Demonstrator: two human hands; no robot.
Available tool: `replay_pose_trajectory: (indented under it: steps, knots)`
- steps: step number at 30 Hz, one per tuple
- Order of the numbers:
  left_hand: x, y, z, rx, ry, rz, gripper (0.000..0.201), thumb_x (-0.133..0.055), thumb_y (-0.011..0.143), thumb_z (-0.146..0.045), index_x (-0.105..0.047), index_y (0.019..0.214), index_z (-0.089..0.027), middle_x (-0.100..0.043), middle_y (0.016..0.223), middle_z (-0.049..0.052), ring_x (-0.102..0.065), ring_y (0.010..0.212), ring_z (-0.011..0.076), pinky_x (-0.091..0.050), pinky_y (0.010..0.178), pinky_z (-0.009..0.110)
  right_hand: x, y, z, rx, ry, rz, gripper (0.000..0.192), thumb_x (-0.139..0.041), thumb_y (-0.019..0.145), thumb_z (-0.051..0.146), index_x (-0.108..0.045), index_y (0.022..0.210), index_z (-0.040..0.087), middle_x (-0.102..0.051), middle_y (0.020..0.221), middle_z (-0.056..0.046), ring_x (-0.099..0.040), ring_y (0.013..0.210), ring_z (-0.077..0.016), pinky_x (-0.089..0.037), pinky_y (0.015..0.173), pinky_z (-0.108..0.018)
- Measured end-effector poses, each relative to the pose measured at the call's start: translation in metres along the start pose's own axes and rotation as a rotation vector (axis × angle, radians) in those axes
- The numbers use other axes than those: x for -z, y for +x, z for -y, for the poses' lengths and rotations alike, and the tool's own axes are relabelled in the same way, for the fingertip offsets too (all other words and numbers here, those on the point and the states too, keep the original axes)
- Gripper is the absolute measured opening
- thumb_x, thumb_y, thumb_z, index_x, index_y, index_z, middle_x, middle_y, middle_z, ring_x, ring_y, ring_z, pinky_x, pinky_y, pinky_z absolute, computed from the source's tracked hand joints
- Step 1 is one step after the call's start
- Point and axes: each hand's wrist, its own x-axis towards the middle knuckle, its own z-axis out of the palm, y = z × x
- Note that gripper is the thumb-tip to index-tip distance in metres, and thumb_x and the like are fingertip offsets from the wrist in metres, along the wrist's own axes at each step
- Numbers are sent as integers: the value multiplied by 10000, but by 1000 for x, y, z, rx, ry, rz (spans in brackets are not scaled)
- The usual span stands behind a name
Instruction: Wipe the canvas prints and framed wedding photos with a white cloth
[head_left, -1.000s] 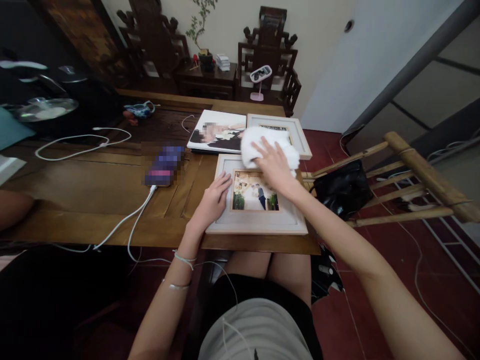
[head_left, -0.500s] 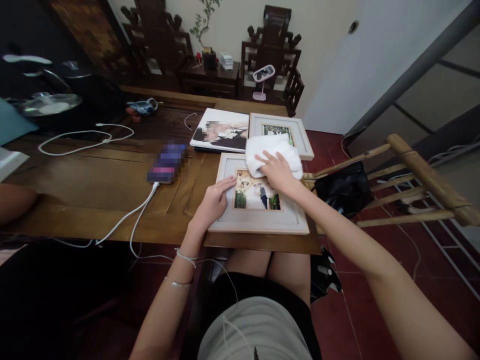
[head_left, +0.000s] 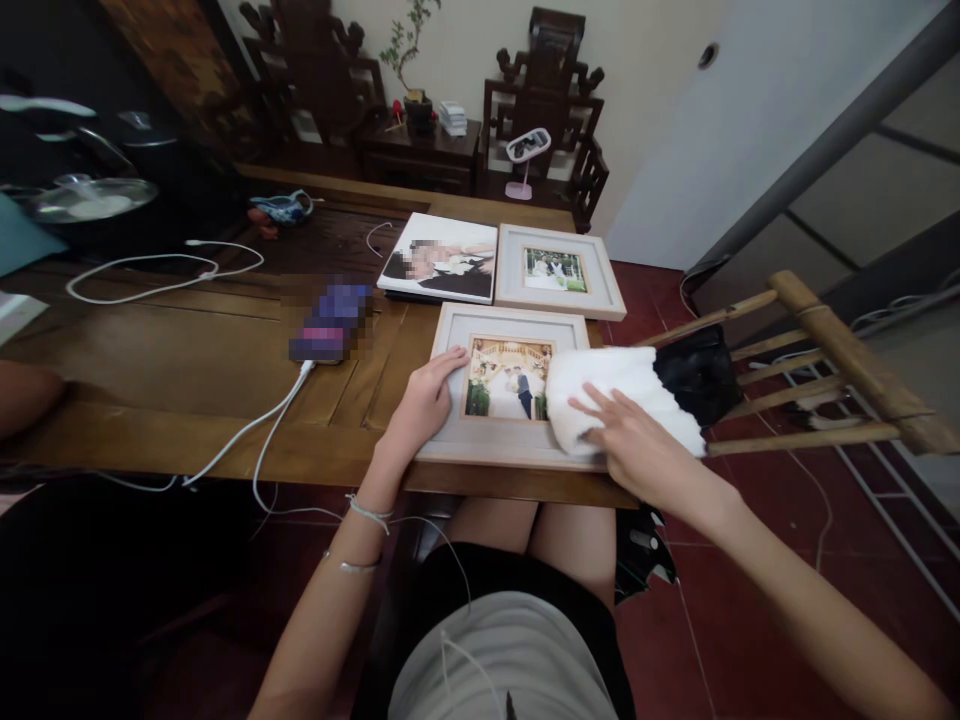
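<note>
A light wooden picture frame [head_left: 480,325] with a wedding photo lies flat at the near edge of the wooden table [head_left: 150,370]. My left hand [head_left: 424,400] rests palm down on the frame's left border. A folded white cloth [head_left: 622,385] lies over the frame's right lower corner, and my right hand [head_left: 634,450] presses flat on it with fingers spread.
Behind it lie a second framed photo [head_left: 559,272] and a photo album [head_left: 441,258]. A phone [head_left: 330,320] with a white charging cable [head_left: 255,440] lies to the left. A bamboo rack [head_left: 817,350] with a black bag [head_left: 697,375] stands right of the table. Another person's arm [head_left: 22,395] shows at the far left.
My right hand has dragged the white cloth from the frame's upper right down to its lower right corner. The second frame behind is now uncovered. My left hand stays on the frame.
</note>
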Motion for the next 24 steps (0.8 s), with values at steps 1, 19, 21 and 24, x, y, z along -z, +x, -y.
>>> replay_pose_trajectory:
  steps: [1, 19, 21, 24]
  knots:
    - [0, 0, 0, -1, 4, 0, 511, -358, 781, 17, -643, 1173, -147, -625, 1301, 93, -538, 1271, 213, -400, 1120, 476, 4, -9, 5, 18, 44, 19, 518, -436, 634, -60, -739, 990, 161, -520, 1414, -102, -304, 1414, -280, -291, 1144, -512]
    - [0, 0, 2, -10, 8, -9, 439, -367, 872, -41, -606, 1219, -161, -637, 1282, 97, -570, 1233, 201, -440, 1088, 441, -12, 124, -43, -48, -180, -106, 519, -447, 755, -30, -635, 1220, 107, -303, 1548, -162, -216, 1423, -401, -249, 1108, -605]
    - [0, 1, 1, -13, -1, -14, 433, -353, 873, -37, -621, 1197, -140, -647, 1262, 112, -576, 1227, 201, -435, 1093, 431, -17, 122, -33, -42, -185, -79, 495, -448, 770, -10, -633, 1219, 87, -354, 1518, -182, -269, 1397, -415, -277, 1094, -587]
    - [0, 1, 2, -21, -9, -19, 435, -350, 863, -25, -639, 1168, -136, -652, 1254, 116, -580, 1222, 200, -433, 1093, 433, -17, 96, -11, 9, -159, -49, 495, -462, 756, -6, -635, 1212, 81, -405, 1484, -194, -322, 1375, -401, -298, 1086, -566]
